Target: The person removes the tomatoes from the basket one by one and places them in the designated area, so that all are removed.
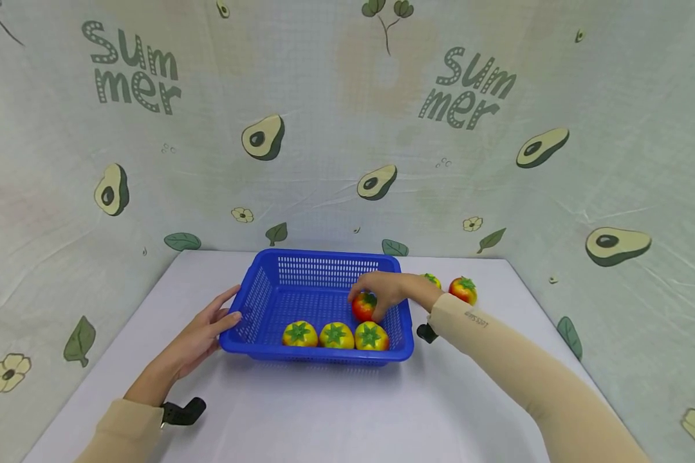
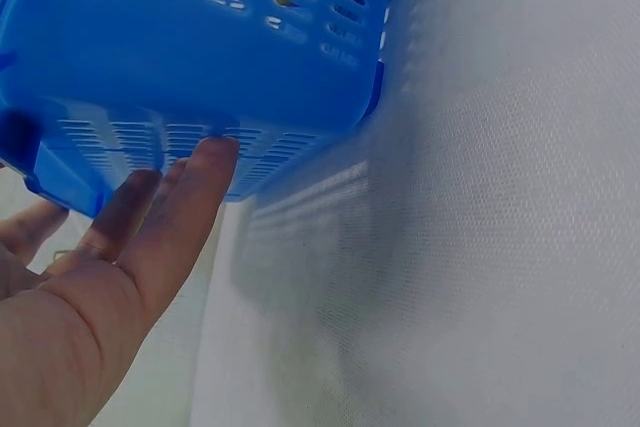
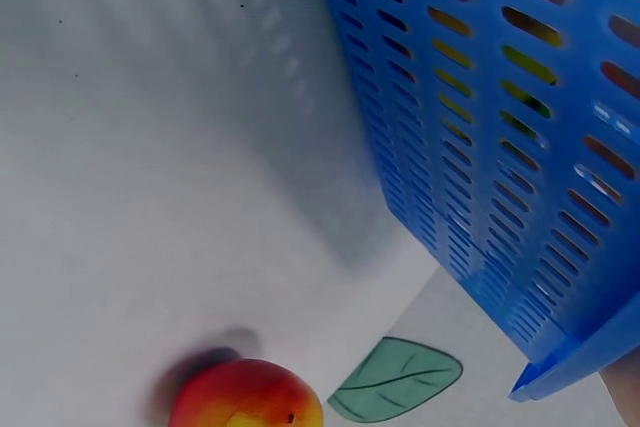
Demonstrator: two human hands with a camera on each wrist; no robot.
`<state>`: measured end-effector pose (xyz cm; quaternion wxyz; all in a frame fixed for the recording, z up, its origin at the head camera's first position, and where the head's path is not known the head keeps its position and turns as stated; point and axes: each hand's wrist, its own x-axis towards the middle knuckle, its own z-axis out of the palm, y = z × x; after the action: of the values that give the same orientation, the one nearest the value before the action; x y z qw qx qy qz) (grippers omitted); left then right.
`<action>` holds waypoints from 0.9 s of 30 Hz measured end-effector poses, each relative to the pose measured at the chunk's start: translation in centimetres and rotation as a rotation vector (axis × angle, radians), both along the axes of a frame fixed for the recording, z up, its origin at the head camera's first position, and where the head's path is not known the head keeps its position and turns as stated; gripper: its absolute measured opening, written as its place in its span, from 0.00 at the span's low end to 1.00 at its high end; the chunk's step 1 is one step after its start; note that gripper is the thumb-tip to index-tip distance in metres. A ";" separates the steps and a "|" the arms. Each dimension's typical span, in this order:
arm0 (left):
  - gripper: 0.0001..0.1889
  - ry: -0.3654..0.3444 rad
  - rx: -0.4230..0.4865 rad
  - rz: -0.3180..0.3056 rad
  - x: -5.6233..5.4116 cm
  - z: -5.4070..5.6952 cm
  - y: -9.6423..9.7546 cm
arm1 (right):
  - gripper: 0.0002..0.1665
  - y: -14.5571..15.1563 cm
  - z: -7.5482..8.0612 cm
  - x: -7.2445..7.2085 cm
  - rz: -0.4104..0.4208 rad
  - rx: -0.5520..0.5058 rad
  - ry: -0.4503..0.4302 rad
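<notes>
A blue plastic basket (image 1: 318, 352) stands on the white table, and three yellow-and-red tomatoes with green leafy tops, one of them a tomato (image 1: 336, 335) in the middle, line its near side. My right hand (image 1: 385, 292) reaches over the right rim and grips a redder tomato (image 1: 363, 307) inside the basket, just behind the rightmost of the row. At the basket's left end, my left hand (image 1: 199, 334) touches the rim and outer wall with its fingers extended. In the left wrist view those fingers (image 2: 175, 232) lie against the slotted wall.
Right of the basket, a red-and-yellow tomato (image 1: 462, 290) lies on the table (image 1: 336, 411), and another tomato (image 1: 432, 280) shows partly behind my right wrist. A printed cloth (image 1: 318, 77) hangs behind the table and along its sides.
</notes>
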<state>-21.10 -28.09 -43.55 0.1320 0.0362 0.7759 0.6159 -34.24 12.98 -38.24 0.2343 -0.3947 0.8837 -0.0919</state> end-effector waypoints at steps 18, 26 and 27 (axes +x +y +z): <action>0.42 -0.002 -0.011 0.006 0.1 0.3 0.1 | 0.34 0.0 -0.6 0.2 0.013 -0.054 0.040; 0.42 -0.008 -0.034 0.013 0.3 0.2 0.3 | 0.36 1.1 0.3 0.6 -0.041 -0.179 0.070; 0.42 -0.008 -0.036 0.014 0.3 0.2 0.3 | 0.36 1.3 0.7 0.7 -0.046 -0.199 0.078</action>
<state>-20.76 -27.77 -43.36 0.1317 0.0260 0.7865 0.6028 -33.51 14.31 -37.52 0.1571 -0.3989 0.8875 -0.1692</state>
